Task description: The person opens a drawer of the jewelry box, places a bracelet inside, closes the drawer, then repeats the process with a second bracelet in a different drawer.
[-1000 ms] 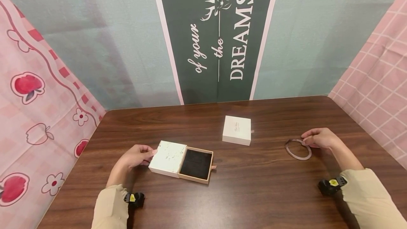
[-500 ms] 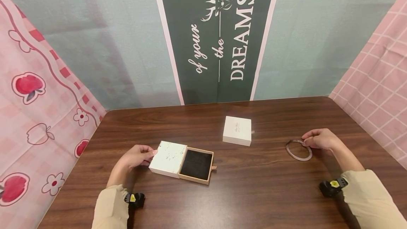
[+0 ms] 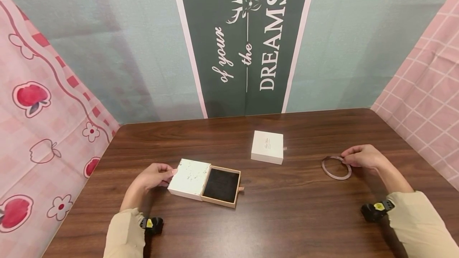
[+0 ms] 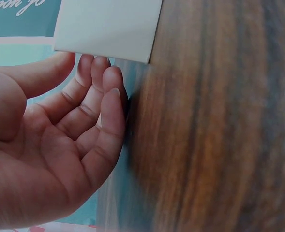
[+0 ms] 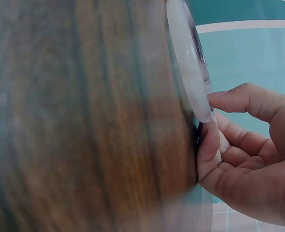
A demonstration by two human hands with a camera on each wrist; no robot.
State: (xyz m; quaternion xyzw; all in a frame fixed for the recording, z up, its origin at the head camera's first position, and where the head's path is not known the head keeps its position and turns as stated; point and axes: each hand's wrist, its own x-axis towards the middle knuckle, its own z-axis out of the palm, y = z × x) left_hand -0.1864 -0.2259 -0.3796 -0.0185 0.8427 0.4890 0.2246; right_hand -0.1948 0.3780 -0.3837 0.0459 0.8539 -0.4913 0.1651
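Head: the drawer box (image 3: 201, 181) is set on the desk (image 3: 287, 218), left of the bangle (image 3: 340, 178). Left wrist: its end is pinched by the left hand (image 4: 60, 130), best kept steady. Right wrist: the bangle is pinched by the right hand (image 5: 258, 174), best held softly.

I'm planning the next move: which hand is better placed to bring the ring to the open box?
Probably the right hand: it pinches the ring at the edge. The left hand is well away from the ring, gripping the left end of the open box, so it seems better suited to steadying.
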